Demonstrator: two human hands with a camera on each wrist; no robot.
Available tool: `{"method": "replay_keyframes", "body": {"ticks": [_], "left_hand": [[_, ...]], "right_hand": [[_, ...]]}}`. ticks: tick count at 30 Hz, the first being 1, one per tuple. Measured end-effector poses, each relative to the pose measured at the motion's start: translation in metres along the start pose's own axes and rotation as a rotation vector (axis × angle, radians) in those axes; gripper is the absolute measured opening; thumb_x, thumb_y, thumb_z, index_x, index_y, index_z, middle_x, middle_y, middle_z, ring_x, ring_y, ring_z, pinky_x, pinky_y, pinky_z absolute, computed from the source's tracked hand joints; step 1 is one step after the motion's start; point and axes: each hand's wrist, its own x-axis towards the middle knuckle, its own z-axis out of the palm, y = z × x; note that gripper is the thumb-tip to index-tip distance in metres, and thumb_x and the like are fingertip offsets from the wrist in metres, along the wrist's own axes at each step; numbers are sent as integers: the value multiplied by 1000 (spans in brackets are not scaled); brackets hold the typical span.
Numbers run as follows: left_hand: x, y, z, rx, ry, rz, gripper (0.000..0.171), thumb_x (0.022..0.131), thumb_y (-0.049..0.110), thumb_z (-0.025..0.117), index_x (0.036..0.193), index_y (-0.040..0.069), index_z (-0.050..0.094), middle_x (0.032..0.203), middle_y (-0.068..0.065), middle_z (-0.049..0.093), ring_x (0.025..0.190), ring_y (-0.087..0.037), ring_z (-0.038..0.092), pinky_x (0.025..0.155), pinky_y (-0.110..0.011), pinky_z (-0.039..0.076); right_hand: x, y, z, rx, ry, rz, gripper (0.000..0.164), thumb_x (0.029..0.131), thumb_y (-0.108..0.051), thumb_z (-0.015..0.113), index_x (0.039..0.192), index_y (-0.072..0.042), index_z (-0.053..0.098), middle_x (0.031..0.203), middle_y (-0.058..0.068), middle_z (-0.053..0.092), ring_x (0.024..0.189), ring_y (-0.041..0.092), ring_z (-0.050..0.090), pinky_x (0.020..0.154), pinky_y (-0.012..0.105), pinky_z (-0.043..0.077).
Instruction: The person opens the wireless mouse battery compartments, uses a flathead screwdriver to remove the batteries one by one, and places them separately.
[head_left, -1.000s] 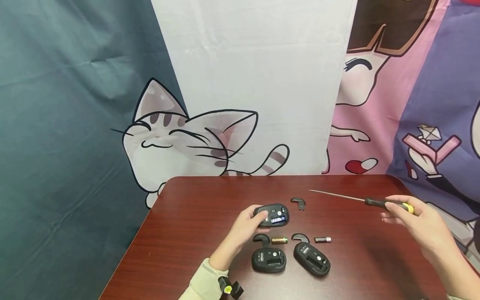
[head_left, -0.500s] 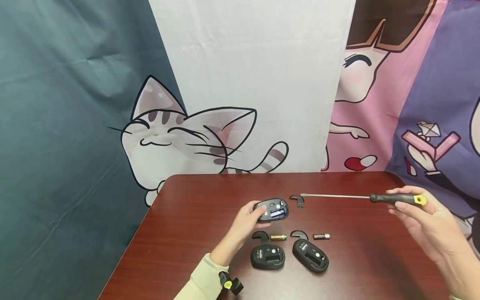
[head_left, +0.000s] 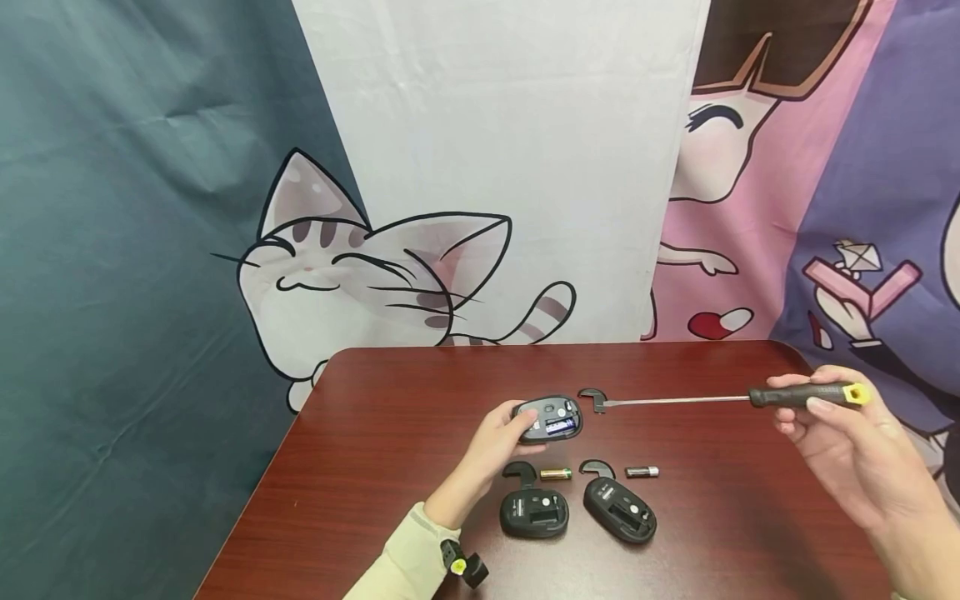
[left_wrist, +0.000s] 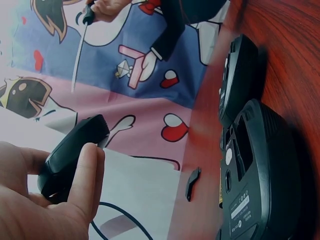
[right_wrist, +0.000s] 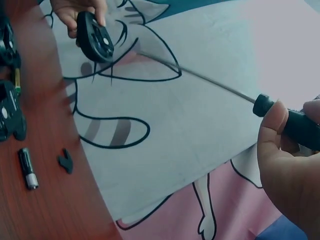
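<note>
My left hand [head_left: 497, 442] grips a black computer mouse [head_left: 562, 408] by its left end, raised above the table with its underside up. A blue battery [head_left: 560, 427] sits in the mouse's open compartment. My right hand [head_left: 855, 442] holds a screwdriver [head_left: 802, 395] by its dark handle with a yellow end. Its long thin shaft [right_wrist: 210, 80] points left toward the held mouse, and in the right wrist view the tip stops short of it. In the left wrist view the mouse [left_wrist: 75, 155] lies between thumb and fingers.
Two more mice, a left one [head_left: 534, 512] and a right one [head_left: 620, 510], lie underside up with bare battery compartments. Near them are a gold battery [head_left: 556, 474], a black and silver battery [head_left: 642, 472] and two covers. Another cover [head_left: 592, 395] lies farther back on the table [head_left: 375, 483].
The screwdriver has swung from slanting to nearly level, and my right hand has shifted slightly right and up. My left hand keeps the mouse almost in place.
</note>
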Motion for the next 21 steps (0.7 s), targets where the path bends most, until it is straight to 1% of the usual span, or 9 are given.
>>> {"method": "replay_keyframes", "body": {"ticks": [4, 6, 9, 11, 14, 16, 18, 21], "left_hand": [[0, 1, 1, 12, -14, 3, 37, 96, 21, 51, 122, -5, 49, 108, -21, 62, 92, -29, 66, 78, -40, 58], [0, 1, 2, 16, -18, 1, 38, 96, 21, 52, 122, -5, 48, 107, -21, 62, 90, -28, 67, 79, -41, 58], [1, 1, 3, 18, -23, -4, 37, 96, 21, 51, 122, -5, 49, 107, -21, 62, 89, -26, 67, 80, -42, 57], [2, 1, 3, 20, -24, -5, 37, 96, 21, 51, 122, -5, 49, 106, -20, 62, 88, -26, 67, 80, -43, 57], [3, -1, 3, 19, -25, -5, 36, 96, 21, 51, 122, -4, 49, 107, -19, 62, 88, -26, 67, 79, -43, 58], [2, 1, 3, 15, -24, -5, 35, 96, 21, 51, 121, -4, 49, 107, -19, 62, 89, -26, 67, 79, -42, 58], [2, 1, 3, 11, -21, -6, 34, 96, 20, 51, 121, -4, 49, 107, -18, 62, 89, -25, 67, 79, -42, 58], [3, 2, 3, 9, -19, -2, 34, 96, 20, 51, 121, -4, 49, 108, -18, 61, 89, -25, 67, 80, -43, 57]], "right_hand": [[1, 4, 6, -58, 12, -28, 45, 94, 16, 13, 123, 4, 46, 121, 28, 55, 91, 33, 61, 77, 38, 55], [2, 6, 10, -110, 32, -42, 43, 94, 17, 15, 121, 5, 46, 119, 27, 57, 90, 31, 62, 76, 35, 55], [3, 8, 16, -166, 69, -62, 42, 93, 20, 17, 121, 7, 45, 118, 28, 58, 94, 31, 63, 76, 33, 56], [3, 9, 22, -256, 103, -71, 41, 92, 21, 20, 121, 8, 46, 117, 26, 60, 98, 29, 63, 76, 30, 57], [3, 12, 28, -299, 107, -82, 40, 90, 23, 22, 121, 12, 45, 115, 24, 60, 103, 29, 61, 78, 30, 57], [3, 15, 32, -329, 108, -88, 40, 89, 25, 23, 120, 13, 45, 113, 23, 60, 102, 29, 62, 78, 30, 58], [2, 18, 35, -325, 93, -99, 40, 87, 27, 23, 120, 14, 43, 113, 24, 59, 103, 30, 61, 80, 32, 58], [3, 20, 39, -405, 105, -115, 40, 86, 28, 26, 119, 14, 42, 113, 25, 59, 103, 31, 61, 80, 31, 57]]}}
